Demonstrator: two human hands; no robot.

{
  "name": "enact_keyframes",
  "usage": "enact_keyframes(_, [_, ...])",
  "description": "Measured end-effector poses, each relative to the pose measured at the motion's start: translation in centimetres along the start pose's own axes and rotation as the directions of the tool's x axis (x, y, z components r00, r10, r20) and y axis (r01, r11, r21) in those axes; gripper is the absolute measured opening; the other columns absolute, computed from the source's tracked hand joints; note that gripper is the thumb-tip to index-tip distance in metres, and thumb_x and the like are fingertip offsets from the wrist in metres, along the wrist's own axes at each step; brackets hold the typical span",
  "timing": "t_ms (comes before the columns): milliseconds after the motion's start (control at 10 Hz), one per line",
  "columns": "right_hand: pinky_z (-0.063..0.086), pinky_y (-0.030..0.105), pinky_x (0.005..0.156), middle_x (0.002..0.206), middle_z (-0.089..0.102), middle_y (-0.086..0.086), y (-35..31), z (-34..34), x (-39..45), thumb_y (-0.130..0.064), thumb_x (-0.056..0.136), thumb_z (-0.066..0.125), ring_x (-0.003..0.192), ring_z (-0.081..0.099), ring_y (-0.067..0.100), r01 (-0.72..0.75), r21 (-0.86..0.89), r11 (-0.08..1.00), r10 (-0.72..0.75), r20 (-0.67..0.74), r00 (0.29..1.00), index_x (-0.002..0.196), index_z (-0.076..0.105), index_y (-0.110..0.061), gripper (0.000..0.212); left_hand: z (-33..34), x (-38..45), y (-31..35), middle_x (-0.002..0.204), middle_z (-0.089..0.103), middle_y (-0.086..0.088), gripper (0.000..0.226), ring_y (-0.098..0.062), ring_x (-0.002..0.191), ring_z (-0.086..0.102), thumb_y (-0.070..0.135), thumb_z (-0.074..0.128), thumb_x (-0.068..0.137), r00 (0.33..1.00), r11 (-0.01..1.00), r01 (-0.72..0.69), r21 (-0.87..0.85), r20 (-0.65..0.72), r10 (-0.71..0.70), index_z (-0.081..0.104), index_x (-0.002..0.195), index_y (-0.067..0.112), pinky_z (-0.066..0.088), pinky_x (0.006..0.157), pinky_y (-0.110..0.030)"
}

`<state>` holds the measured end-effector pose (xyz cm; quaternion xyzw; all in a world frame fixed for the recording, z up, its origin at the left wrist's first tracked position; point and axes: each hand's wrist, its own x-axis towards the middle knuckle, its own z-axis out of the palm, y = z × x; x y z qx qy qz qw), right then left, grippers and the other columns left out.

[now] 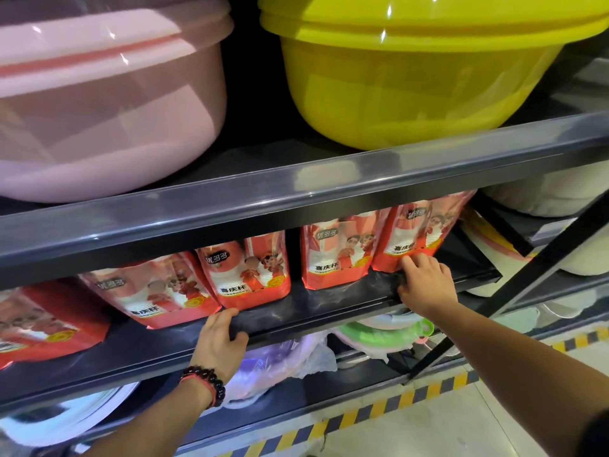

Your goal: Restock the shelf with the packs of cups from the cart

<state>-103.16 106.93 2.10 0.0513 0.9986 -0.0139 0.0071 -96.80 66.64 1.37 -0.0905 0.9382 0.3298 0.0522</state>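
Observation:
Several red packs of cups stand in a row on the dark middle shelf [329, 301], under the shelf above. The rightmost pack [418, 232] stands upright beside another pack [336, 252]. My right hand [425, 282] lies at the shelf front, its fingertips against the bottom of the rightmost pack and its thumb on the shelf edge. My left hand [217, 341], with a bead bracelet at the wrist, grips the shelf's front edge just below the middle pack [250, 272]. Further left, two packs [155, 291] lean over. No cart is in view.
A pink basin [99, 110] and a yellow basin [412, 77] sit on the upper shelf. Plastic-wrapped basins [280, 357] and a green one [385, 334] fill the lower shelf. White basins [560, 192] sit at right behind a black diagonal brace [494, 291]. Striped tape [362, 413] marks the floor.

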Motion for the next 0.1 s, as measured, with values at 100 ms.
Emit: enact_keyframes(100, [0.036,0.044,0.101,0.117,0.051,0.004,-1.0,0.05,-0.72,-0.032,0.083,0.062,0.118,0.049,0.03,-0.049,0.058,0.997,0.049,-0.01,0.999,0.112,0.053,-0.021,0.033,-0.21,-1.72,-1.59,0.127,0.054,-0.006,0.044,-0.025,0.122,0.05,0.005,0.059,0.089,0.999,1.0,0.004,-0.029,-0.046,-0.005,0.056,0.133,0.008,0.035,0.106,-0.03])
